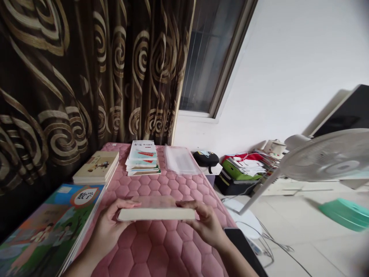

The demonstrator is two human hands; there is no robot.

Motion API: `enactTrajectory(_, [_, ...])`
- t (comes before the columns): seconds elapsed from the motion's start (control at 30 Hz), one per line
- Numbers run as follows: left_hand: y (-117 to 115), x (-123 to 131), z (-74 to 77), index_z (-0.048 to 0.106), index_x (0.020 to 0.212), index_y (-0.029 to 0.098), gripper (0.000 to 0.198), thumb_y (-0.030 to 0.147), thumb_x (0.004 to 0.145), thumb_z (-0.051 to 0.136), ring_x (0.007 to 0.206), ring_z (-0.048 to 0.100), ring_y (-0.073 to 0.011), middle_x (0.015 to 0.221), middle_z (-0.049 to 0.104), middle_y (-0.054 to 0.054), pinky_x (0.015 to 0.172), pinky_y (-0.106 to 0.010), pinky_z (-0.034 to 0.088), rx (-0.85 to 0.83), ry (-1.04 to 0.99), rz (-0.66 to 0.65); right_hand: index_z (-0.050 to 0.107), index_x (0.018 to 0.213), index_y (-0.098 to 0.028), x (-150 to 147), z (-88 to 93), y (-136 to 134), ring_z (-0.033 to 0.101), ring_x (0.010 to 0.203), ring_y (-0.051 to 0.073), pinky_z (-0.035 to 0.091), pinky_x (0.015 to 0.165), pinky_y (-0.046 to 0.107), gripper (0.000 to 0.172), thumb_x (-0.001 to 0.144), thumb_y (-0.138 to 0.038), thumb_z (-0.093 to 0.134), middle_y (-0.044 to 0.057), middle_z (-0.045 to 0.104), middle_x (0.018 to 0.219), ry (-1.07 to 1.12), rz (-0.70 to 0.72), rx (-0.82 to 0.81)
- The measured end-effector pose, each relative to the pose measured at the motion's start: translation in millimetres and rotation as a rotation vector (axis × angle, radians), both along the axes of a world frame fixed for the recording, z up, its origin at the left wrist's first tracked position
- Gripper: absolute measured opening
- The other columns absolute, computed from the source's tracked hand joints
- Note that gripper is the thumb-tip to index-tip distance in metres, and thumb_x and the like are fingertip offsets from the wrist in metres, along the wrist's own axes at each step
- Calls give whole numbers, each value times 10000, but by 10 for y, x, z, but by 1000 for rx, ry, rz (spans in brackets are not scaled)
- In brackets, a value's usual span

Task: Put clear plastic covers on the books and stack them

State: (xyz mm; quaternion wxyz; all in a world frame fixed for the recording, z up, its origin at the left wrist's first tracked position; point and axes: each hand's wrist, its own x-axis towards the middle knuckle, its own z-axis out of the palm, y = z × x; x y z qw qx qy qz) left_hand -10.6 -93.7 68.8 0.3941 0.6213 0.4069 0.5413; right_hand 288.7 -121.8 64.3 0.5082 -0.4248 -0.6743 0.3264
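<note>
A thick book (157, 214) is held level above the pink quilted cover (155, 250), its pale page edge facing me. My left hand (115, 215) grips its left end, thumb and fingers on opposite faces. At the right end, my right hand (200, 217) clasps it in the same way. To the left lie a colourful textbook stack (54, 227) and, behind it, a pile of tan books (96, 165). Farther back are several thin booklets (143, 157) and some clear plastic sleeves (180, 159).
A patterned curtain (115, 77) hangs along the left and back. On the right stand a white fan (328, 156), a black case (206, 158), a green bag (239, 169) with papers, and a teal plastic stool (346, 213). Cables (271, 242) run over the floor.
</note>
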Motion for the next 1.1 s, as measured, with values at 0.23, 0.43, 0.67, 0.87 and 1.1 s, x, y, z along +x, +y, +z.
enactTrajectory(0.23, [344,85,146,642,776,226,315,350,574,849,850,670,-226,823,729,-27,784,-293,530,-41,-66,21,729,915,-230,11,168,325,699,926,263,565,842,379,321,696,-437,839,92,756,969,109,-2,-10])
enactTrajectory(0.43, [1094,288,513,582,802,211,508,398,449,896,812,638,-212,716,661,21,783,-298,508,-55,-265,-36,670,850,-200,-111,540,1106,699,814,227,564,814,378,446,610,-526,856,36,741,838,344,86,-90])
enactTrajectory(0.67, [1445,348,546,589,897,186,545,360,474,886,900,667,-236,842,718,-13,852,-335,516,-82,-359,-42,636,998,-204,-126,27,1375,663,1040,265,516,949,421,481,709,-562,780,86,722,1076,281,155,-154])
enactTrajectory(0.87, [1484,245,9,626,961,178,586,303,460,905,1080,647,-302,991,749,-65,953,-380,502,-266,-282,-106,619,919,-250,-72,-468,1326,631,1080,297,509,958,431,438,707,-611,748,88,706,1042,191,52,-209])
enactTrajectory(1.1, [1395,195,-426,636,814,166,432,256,486,901,1055,668,-332,871,767,-83,953,-429,513,-367,-282,-19,632,910,-229,-85,-461,1451,652,1011,280,521,917,405,441,717,-613,734,83,714,1018,165,8,-168])
